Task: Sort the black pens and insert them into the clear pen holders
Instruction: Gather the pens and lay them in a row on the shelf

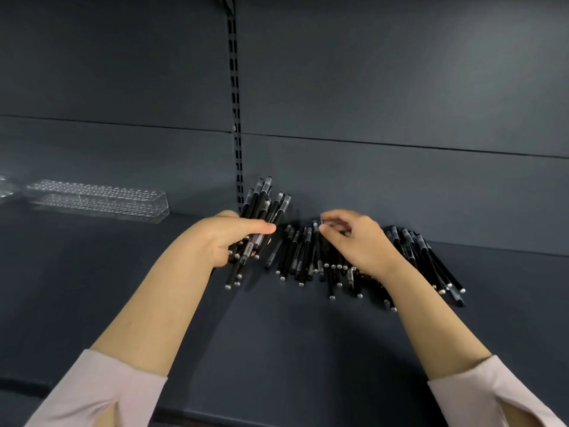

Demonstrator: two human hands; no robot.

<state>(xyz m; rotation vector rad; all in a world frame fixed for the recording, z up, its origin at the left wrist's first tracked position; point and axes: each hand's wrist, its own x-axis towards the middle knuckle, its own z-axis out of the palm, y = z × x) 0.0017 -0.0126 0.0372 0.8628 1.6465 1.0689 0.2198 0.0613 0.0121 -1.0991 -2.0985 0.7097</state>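
Note:
My left hand (226, 238) grips a thick bundle of black pens (264, 201), their capped ends fanning up toward the back wall. Beside it, a loose pile of black pens (303, 257) lies spread across the dark shelf, reaching to the right. My right hand (354, 238) hovers over the pile and pinches the top of one black pen (316, 229) between thumb and fingers. A clear pen holder (98, 200) with rows of holes stands far left on the shelf, with no pens in it.
The dark shelf surface (277, 340) runs toward me to its front edge. A slotted metal upright (235, 118) runs up the back wall behind the bundle. Part of a second clear object (4, 186) shows at the left border.

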